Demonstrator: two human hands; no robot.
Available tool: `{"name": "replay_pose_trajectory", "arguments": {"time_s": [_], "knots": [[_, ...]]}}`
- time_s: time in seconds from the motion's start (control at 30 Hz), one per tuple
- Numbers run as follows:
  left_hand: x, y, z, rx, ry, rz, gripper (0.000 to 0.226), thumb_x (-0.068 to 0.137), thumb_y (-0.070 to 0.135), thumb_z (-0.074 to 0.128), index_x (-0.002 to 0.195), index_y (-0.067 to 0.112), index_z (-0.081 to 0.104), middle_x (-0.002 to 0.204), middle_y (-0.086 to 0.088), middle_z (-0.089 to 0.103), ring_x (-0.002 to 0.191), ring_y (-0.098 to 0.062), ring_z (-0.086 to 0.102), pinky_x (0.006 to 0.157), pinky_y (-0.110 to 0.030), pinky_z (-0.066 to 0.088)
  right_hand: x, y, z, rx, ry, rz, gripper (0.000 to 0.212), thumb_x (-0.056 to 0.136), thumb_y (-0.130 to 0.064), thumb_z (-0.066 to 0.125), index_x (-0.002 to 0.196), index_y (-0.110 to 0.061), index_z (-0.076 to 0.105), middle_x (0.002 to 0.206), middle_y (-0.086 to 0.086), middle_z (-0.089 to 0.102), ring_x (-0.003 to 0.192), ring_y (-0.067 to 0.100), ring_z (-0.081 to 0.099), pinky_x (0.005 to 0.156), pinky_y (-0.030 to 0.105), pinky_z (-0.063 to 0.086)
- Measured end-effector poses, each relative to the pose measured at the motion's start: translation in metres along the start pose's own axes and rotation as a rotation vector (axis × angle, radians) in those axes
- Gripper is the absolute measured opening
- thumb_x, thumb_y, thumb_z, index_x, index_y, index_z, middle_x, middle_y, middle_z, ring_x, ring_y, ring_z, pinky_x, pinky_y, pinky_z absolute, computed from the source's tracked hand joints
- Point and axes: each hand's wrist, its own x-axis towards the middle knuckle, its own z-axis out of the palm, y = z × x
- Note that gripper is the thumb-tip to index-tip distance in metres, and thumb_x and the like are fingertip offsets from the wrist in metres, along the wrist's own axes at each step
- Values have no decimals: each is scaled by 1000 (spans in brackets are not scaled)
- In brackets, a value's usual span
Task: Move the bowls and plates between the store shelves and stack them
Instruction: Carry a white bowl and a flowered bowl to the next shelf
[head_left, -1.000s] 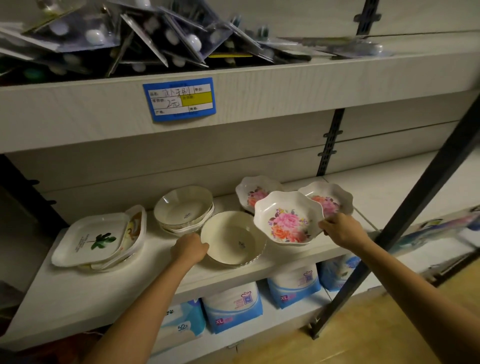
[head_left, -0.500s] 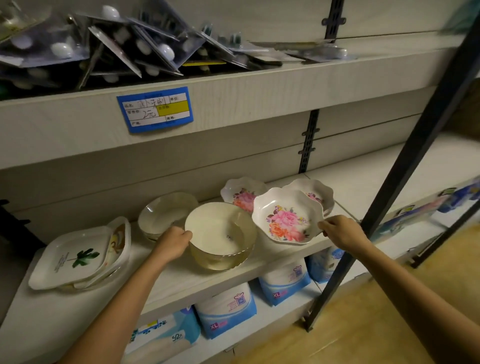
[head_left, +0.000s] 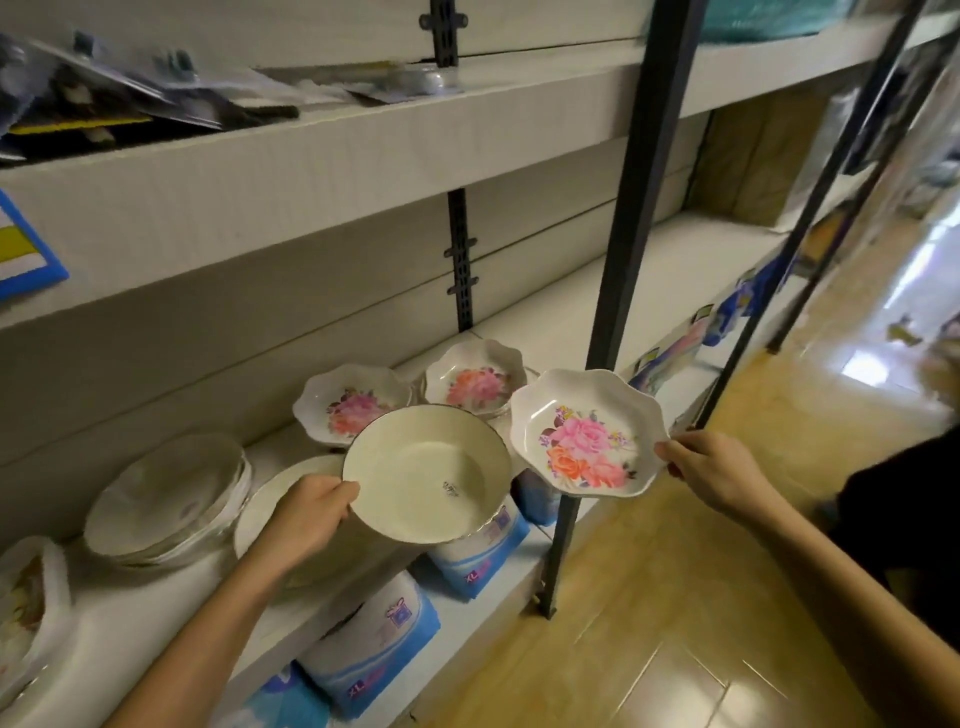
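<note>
Both dishes have come up off the shelf (head_left: 545, 322) since a second ago: the left hand (head_left: 304, 514) pinches the near rim of the cream bowl (head_left: 426, 473), and the right hand (head_left: 711, 470) grips the edge of the flowered plate (head_left: 589, 434), both held out past the shelf's front edge. That suggests they are being carried to another shelf. Two flowered plates (head_left: 353, 402) stay at the back. The stacks at the left are blurred, and their count is unclear.

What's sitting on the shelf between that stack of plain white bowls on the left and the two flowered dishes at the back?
In the head view, a single plain plate lies between the white bowl stack and the flowered dishes, partly hidden by the left hand.
</note>
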Motion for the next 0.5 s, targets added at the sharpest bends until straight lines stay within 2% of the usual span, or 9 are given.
{"name": "replay_pose_trajectory", "arguments": {"time_s": [0.13, 0.2, 0.33, 0.5], "knots": [[4, 32, 30, 2, -44, 51, 29, 91, 16, 46, 63, 9, 48, 58, -6, 43, 58, -17, 39, 58, -29, 28, 4, 34, -23, 7, 69, 80, 36, 93, -23, 49, 69, -1, 66, 67, 10, 62, 65, 26, 56, 69, 42, 48], [5, 49, 45, -3, -56, 66, 31, 92, 15, 47, 61, 9, 46, 57, -5, 41, 57, -17, 38, 56, -29, 28, 10, 52, -37, 11, 94, 97, 36, 92, -23, 50, 74, 2, 67, 65, 10, 61, 61, 23, 53, 66, 39, 46], [10, 82, 78, -35, -68, 63, 29, 90, 14, 50, 61, 10, 45, 55, -3, 40, 54, -16, 35, 54, -29, 26, 28, 86, -70, 27, 108, 111, 38, 92, -23, 49, 65, -1, 63, 60, 9, 56, 53, 19, 44, 55, 31, 33], [8, 130, 132, -95, -59, 49, 28, 86, 19, 54, 60, 11, 45, 52, 0, 38, 53, -14, 33, 54, -29, 25, 61, 132, -122, 41, 97, 105, 38, 93, -24, 49, 76, 5, 67, 62, 10, 56, 55, 20, 45, 57, 34, 35]]}}
